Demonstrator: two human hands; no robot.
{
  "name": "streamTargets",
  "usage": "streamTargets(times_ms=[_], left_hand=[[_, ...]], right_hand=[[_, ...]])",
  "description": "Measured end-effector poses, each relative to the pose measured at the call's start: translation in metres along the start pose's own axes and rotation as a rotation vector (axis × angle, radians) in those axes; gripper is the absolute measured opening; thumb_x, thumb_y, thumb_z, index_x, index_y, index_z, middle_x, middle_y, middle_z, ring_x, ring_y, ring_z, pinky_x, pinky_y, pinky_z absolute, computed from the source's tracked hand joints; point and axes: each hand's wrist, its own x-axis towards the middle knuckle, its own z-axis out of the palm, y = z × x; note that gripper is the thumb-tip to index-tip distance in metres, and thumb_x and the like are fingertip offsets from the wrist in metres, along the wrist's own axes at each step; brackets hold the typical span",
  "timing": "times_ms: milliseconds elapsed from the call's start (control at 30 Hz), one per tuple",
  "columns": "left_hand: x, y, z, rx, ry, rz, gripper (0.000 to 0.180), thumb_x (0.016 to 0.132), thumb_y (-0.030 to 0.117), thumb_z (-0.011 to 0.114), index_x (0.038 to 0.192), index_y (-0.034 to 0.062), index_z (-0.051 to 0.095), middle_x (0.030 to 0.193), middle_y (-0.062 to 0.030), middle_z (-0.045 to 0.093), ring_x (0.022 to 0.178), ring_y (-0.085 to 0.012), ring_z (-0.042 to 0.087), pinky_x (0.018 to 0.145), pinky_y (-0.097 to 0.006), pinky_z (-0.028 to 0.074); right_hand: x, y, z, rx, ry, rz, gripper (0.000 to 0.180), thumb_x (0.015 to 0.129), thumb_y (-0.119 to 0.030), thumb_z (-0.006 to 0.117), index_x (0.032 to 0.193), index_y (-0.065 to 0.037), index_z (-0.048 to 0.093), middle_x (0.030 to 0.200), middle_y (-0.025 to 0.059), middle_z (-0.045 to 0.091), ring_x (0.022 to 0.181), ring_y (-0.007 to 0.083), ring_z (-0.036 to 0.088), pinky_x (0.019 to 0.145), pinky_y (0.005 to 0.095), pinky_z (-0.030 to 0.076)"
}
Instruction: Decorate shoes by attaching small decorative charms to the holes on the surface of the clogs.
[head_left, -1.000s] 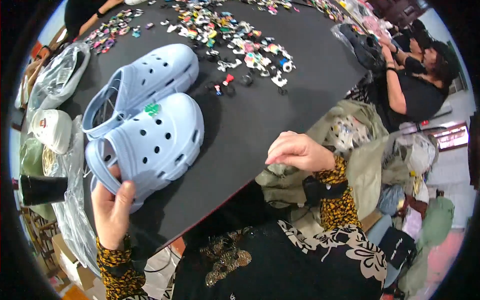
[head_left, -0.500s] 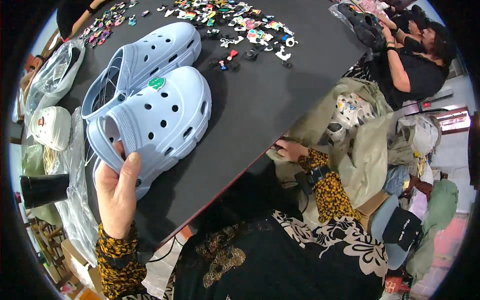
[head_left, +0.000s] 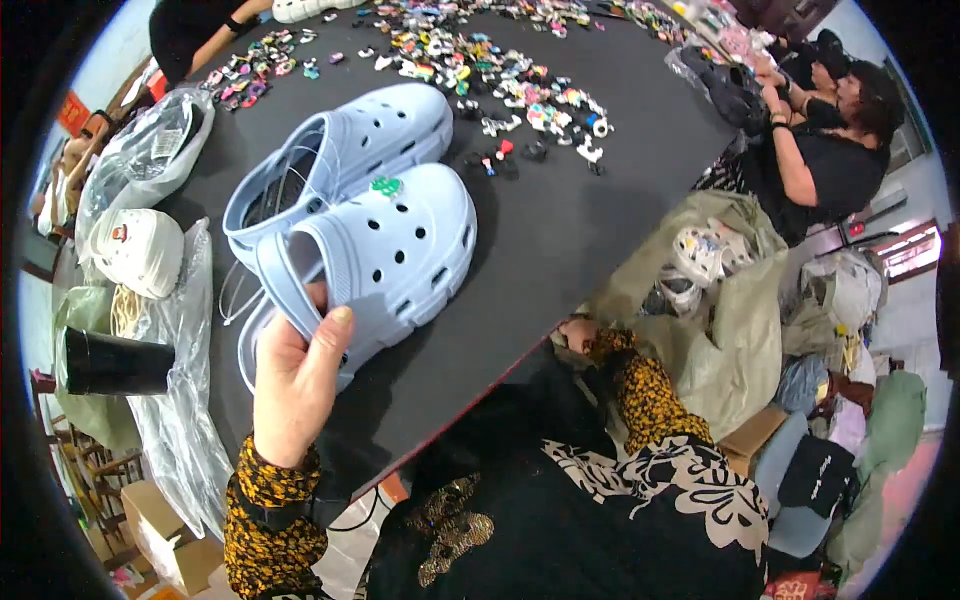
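My left hand (head_left: pixel 298 390) grips a light blue clog (head_left: pixel 425 265) at its open heel, thumb on the outside and fingers tucked inside. A green charm (head_left: pixel 386 186) sits in one of the holes on top of this clog. Just beyond and touching it is the matching light blue clog (head_left: pixel 385 125), with a clear plastic loop at its heel. My right hand (head_left: pixel 578 335) is low by the table's front edge, next to a greenish sack (head_left: pixel 740 350); its fingers are hidden, so what it holds, if anything, does not show.
Many small colourful charms (head_left: pixel 480 70) lie scattered across the far part of the dark table (head_left: pixel 580 200). Along the left are a white clog (head_left: pixel 140 252), clear plastic bags (head_left: pixel 190 400) and a black cup-like thing (head_left: pixel 118 362). White clogs (head_left: pixel 712 252) lie in the sack. People (head_left: pixel 820 150) work at far right.
The whole view has shifted, so table and clogs appear further right and lower. My left hand keeps its hold on the clog. My right hand's fingers, visible before, are now mostly hidden.
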Motion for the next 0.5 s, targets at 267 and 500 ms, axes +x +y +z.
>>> streamTargets(times_ms=[267,500], left_hand=[[-0.003,0.004,-0.006,0.011,-0.039,0.001,0.023,0.092,0.017,0.055,0.102,-0.0035,0.057,0.076,0.0036,0.052,0.069,-0.0051,0.044,0.061,-0.022,0.038],[0.009,0.022,-0.001,0.047,-0.054,-0.096,0.032,0.088,0.019,0.057,0.110,-0.0042,0.055,0.087,-0.0001,0.056,0.077,-0.0082,0.047,0.071,-0.024,0.041]], right_hand=[[-0.063,-0.086,-0.172,0.029,-0.172,-0.115,0.028,0.089,-0.021,0.052,0.108,-0.004,0.063,0.092,0.0121,0.067,0.084,0.0218,0.064,0.075,0.0319,0.049],[-0.115,-0.193,-0.320,0.252,0.290,-0.495,0.021,0.080,0.002,0.059,0.101,0.002,0.063,0.095,0.0108,0.065,0.086,0.0171,0.062,0.077,0.0277,0.049]])
